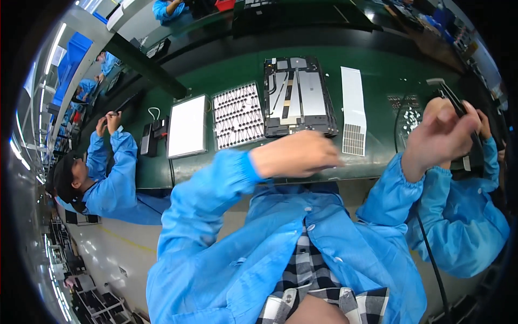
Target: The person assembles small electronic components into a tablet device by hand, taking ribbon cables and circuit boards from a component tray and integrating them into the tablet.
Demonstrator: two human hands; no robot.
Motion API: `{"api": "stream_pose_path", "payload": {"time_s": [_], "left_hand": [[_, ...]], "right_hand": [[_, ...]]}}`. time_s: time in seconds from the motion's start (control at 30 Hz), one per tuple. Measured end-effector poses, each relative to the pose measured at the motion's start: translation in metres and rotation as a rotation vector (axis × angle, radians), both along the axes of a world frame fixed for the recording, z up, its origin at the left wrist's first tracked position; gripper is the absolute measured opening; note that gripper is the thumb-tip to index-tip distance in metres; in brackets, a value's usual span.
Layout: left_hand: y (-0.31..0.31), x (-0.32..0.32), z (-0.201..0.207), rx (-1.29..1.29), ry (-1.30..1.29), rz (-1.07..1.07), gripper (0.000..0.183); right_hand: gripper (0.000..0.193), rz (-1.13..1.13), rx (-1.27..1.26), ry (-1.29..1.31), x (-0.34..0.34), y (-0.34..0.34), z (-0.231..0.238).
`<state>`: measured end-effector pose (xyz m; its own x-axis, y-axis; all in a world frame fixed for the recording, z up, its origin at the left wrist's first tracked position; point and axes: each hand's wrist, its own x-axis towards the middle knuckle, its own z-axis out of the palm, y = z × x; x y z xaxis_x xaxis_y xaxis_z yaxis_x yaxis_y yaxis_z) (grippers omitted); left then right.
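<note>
An opened tablet-like device (310,94) lies on the green bench in front of me, its silver battery cells, black parts and flat cables exposed. My left hand (299,155) is over the bench's near edge, just below the device. Its fingers are curled together, and whatever they hold is too small or hidden to tell. To the right, my right hand (440,132) is raised above the bench, its thumb and fingers closed round a slim black tool (455,99). A white sheet with a grid of small labels (354,139) lies between my hands.
Left of the device are a tray of small black parts with leads (237,116) and a flat white panel (187,127). Small white pieces (411,120) lie near my right hand. A dark cable (429,248) hangs at right. Co-workers in blue sit on both sides.
</note>
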<state>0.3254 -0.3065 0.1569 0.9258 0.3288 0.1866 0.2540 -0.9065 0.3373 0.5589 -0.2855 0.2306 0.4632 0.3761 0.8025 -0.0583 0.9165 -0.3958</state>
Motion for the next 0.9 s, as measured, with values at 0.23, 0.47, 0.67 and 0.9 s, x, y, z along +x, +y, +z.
{"api": "stream_pose_path", "payload": {"time_s": [0.23, 0.47, 0.67, 0.9], "left_hand": [[0.041, -0.105, 0.014, -0.020, -0.414, 0.584, 0.024], [0.181, -0.091, -0.045, 0.171, -0.382, 0.599, 0.017], [0.199, -0.074, -0.063, 0.091, -0.446, 0.664, 0.023], [0.201, -0.074, -0.066, 0.163, -0.413, 0.638, 0.020]], "right_hand": [[0.032, 0.300, -0.702, -0.295, -0.034, 0.150, -0.096], [0.035, 0.426, -0.879, -0.557, -0.082, 0.226, -0.148], [0.028, 0.392, -0.893, -0.488, -0.083, 0.226, -0.159], [0.026, 0.384, -0.905, -0.437, -0.087, 0.224, -0.156]]}}
